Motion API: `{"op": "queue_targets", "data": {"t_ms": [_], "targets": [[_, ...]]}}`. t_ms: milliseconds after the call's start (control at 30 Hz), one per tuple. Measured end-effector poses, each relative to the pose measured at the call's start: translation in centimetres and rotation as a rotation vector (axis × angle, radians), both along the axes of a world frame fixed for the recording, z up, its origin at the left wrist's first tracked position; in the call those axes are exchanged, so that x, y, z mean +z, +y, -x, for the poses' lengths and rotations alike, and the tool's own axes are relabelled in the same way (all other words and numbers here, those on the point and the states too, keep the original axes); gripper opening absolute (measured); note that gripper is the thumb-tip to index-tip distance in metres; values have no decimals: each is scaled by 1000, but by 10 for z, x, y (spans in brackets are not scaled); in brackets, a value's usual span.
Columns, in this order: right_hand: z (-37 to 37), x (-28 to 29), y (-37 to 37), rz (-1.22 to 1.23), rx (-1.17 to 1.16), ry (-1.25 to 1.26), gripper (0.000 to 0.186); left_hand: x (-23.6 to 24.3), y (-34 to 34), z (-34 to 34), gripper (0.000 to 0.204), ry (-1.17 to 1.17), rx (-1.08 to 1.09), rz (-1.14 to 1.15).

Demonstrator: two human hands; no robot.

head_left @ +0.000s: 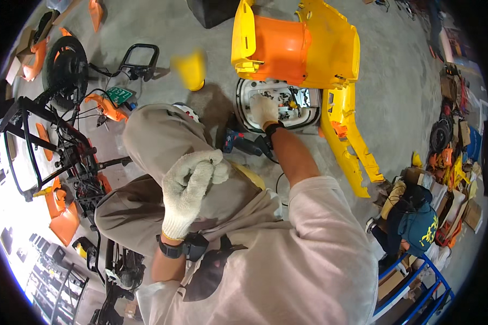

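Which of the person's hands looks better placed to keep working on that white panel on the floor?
Probably the right hand: it already rests on the white panel with its parts, while the left hand rests on the knee, away from it.
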State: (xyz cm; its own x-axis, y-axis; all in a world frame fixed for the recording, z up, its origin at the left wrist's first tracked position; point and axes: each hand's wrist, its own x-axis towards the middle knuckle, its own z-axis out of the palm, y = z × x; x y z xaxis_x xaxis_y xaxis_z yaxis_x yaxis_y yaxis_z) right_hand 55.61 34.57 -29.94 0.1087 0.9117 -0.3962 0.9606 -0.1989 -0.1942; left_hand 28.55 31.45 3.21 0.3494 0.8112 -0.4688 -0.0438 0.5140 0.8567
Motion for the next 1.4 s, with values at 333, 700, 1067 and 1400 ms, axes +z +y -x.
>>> {"op": "queue_targets", "data": {"t_ms": [333, 700, 1067, 1400], "targets": [[-49, 122, -38, -601, -1259, 358, 84, -9, -13, 32, 32, -60, 226, 98], [-105, 292, -11, -571, -524, 419, 79, -28, -9, 35, 33, -284, 251, 80], [-141, 350, 63, -117, -714, 438, 58, -20, -4, 33, 33, -195, 179, 123], [-282, 286, 31, -197, -850, 184, 61, 18, -29, 104, 34, 12, 365, 17]]}}
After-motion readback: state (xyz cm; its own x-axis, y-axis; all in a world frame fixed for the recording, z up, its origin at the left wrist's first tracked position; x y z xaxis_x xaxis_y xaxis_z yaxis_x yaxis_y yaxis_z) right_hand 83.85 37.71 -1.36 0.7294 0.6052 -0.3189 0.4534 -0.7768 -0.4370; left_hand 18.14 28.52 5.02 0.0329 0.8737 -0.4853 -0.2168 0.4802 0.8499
